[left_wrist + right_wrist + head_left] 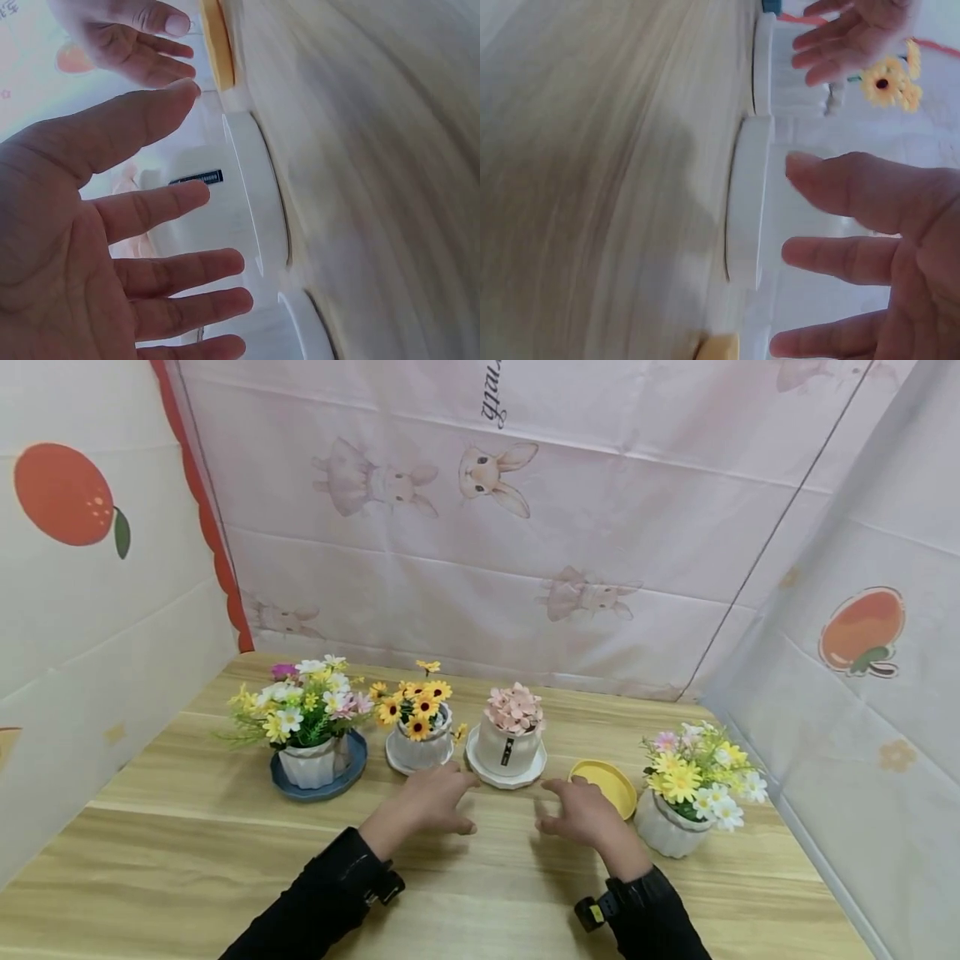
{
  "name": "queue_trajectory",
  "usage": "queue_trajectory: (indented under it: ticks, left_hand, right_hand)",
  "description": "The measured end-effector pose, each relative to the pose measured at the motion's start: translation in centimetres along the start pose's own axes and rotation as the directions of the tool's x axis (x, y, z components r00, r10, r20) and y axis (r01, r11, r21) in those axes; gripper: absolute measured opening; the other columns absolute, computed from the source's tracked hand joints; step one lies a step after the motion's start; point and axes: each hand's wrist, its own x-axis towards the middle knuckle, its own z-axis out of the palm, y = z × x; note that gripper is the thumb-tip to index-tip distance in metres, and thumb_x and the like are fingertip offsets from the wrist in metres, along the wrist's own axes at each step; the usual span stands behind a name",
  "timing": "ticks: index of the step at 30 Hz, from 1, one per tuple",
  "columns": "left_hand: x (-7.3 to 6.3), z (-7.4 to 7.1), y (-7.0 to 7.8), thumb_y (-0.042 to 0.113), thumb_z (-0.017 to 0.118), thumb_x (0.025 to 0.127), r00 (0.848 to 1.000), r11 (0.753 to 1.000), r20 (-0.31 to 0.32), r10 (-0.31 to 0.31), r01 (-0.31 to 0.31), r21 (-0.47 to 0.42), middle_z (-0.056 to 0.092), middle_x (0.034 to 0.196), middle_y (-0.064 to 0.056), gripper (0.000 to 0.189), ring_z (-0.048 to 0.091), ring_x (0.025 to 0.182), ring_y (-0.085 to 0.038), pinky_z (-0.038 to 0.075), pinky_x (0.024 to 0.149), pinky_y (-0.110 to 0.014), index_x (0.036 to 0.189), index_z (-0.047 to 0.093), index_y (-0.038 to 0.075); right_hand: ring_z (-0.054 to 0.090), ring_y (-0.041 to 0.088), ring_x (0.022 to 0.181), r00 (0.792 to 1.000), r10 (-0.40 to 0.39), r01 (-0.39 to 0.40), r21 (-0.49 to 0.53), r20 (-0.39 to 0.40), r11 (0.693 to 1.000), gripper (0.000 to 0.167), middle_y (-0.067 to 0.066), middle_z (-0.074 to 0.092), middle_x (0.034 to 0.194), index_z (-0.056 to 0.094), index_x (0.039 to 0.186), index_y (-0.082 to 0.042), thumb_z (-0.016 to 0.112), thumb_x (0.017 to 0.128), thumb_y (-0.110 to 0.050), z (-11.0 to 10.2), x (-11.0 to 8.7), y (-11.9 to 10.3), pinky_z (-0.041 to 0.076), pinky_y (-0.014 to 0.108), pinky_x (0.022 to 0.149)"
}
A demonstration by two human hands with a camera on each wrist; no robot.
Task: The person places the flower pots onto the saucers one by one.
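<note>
In the head view a white pot with pink flowers point(510, 743) stands on a white saucer point(507, 778). My left hand point(429, 802) hovers to the left front of it, fingers spread and holding nothing. On the other side my right hand point(588, 817) reaches in, also holding nothing, beside a bare yellow saucer point(611, 789). The left wrist view shows the left palm point(52, 262) with straight fingers pointing at the white pot and saucer. Straight fingers point(840, 259) of the right hand appear in the right wrist view, apart from the saucer.
A pot of yellow-orange flowers point(422, 727) stands on another white saucer at centre left. Farther left, a mixed-flower pot point(307, 764) sits on a blue saucer point(352, 777). At right, another mixed-flower pot point(669, 827) stands directly on the wooden table point(480, 902). Printed cloth walls enclose the table.
</note>
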Motion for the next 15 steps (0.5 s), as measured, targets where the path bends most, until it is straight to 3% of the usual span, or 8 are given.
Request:
queue_trajectory:
  ticks: [5,9,15]
  left_hand:
    - [0.7,0.6,0.6,0.041,0.078,0.072,0.999,1.0,-0.024,0.026,-0.025,0.01,0.059,0.114,-0.008,0.064,0.053,0.105,-0.025,0.047,0.081,-0.039,0.125,0.058,0.011]
    - [1.2,1.1,1.0,0.041,0.077,0.074,0.997,0.999,-0.047,0.054,-0.053,0.01,0.06,0.11,-0.008,0.06,0.054,0.1,-0.024,0.048,0.08,-0.036,0.121,0.059,0.008]
    - [1.8,1.6,1.8,0.034,0.077,0.075,0.996,0.99,-0.092,0.015,-0.028,-0.135,0.06,0.107,-0.01,0.054,0.055,0.096,-0.022,0.048,0.08,-0.035,0.117,0.06,0.004]
  right_hand:
    - [0.051,0.037,0.105,0.999,0.039,-0.038,0.041,-0.01,0.998,0.057,0.017,0.058,0.111,0.056,0.126,-0.003,0.076,0.077,-0.027,-0.7,-1.2,1.1,0.045,0.049,0.084]
    - [0.051,0.039,0.106,0.999,0.043,-0.042,0.074,-0.014,0.996,0.058,0.02,0.058,0.112,0.055,0.126,0.001,0.075,0.078,-0.026,-1.3,-2.3,2.0,0.044,0.051,0.086]
    - [0.051,0.042,0.109,0.998,0.05,-0.053,0.151,0.026,0.987,0.057,0.022,0.056,0.119,0.054,0.125,0.004,0.071,0.082,-0.03,-2.7,-3.5,3.7,0.042,0.054,0.088]
